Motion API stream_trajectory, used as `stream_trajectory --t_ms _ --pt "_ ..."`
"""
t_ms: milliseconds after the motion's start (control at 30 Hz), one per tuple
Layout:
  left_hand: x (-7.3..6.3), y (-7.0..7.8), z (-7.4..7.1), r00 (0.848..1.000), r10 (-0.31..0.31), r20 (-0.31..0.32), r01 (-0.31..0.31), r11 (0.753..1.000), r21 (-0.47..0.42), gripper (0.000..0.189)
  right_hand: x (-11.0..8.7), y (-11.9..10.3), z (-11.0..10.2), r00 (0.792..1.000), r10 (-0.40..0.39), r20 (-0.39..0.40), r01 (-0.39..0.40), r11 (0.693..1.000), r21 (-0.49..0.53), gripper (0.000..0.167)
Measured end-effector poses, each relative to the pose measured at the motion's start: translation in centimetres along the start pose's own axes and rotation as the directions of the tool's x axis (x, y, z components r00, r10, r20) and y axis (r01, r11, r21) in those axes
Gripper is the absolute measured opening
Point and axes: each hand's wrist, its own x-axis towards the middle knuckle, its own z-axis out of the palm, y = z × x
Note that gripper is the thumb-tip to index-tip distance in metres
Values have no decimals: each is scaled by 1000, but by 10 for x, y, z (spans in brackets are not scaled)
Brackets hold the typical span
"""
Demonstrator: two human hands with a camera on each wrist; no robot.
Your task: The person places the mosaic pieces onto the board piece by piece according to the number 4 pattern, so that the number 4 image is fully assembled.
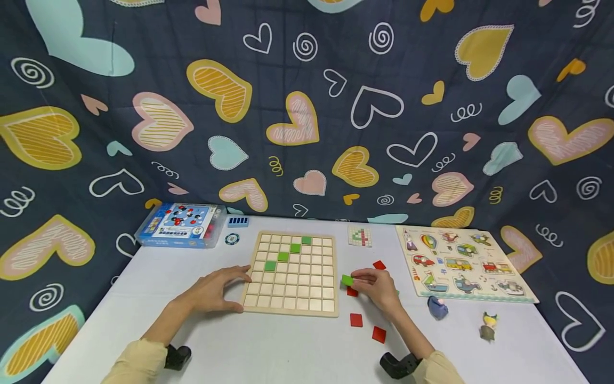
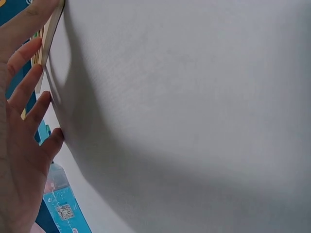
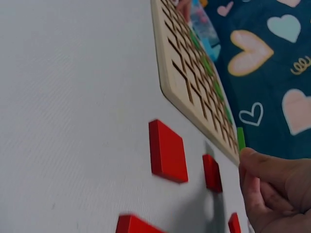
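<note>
A wooden grid board (image 1: 290, 305) lies on the white table, with several green square tiles (image 1: 283, 257) set in a diagonal of its cells. My left hand (image 1: 211, 290) rests at the board's left edge, thumb and fingers spread and touching the rim. Off the board's right side, my right hand (image 1: 378, 288) pinches a green tile (image 1: 347, 280) between thumb and fingertips, above a red tile (image 1: 352, 292). In the right wrist view that green tile (image 3: 241, 138) stands on edge in the pinch. More red tiles (image 1: 356, 320) lie loose near the right hand.
A small pattern card (image 1: 360, 236) lies behind the board. To the right are a picture puzzle board (image 1: 465, 264) and two small figures, one blue (image 1: 437, 308), one green and yellow (image 1: 488, 326). A boxed kit (image 1: 179, 226), a round chip (image 1: 232, 239) and a blue block (image 1: 238, 221) stand back left.
</note>
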Motion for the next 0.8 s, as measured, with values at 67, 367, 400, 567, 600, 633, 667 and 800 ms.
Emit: stream_trajectory --t_ms 67,367,400,567,600,633,667,800 --pt "1 0 -1 1000 1 4 -1 1000 -4 62 2 -2 5 1000 0 1 0 1000 5 21" --pt "3 -1 -2 1000 -1 18 1 1000 -8 57 14 -10 30 1000 5 26 -6 999 42 21" --pt "3 -1 -2 1000 -1 18 1 1000 -11 57 15 -11 33 1000 4 27 -5 999 48 21" --pt "2 0 -2 1000 10 7 -10 1000 -18 56 17 -14 49 998 -30 56 25 996 88 21" --pt "2 0 -2 1000 10 7 -10 1000 -20 56 18 -14 52 997 -39 63 33 995 94 21" --pt "2 0 -2 1000 10 8 -9 1000 -20 56 18 -15 56 996 -49 72 41 994 106 21" --pt "2 0 -2 1000 9 9 -9 1000 -22 56 18 -15 59 995 -62 80 53 992 113 21" --pt "2 1 -3 1000 9 6 -9 1000 -12 57 21 -19 72 990 -115 84 105 988 112 20"
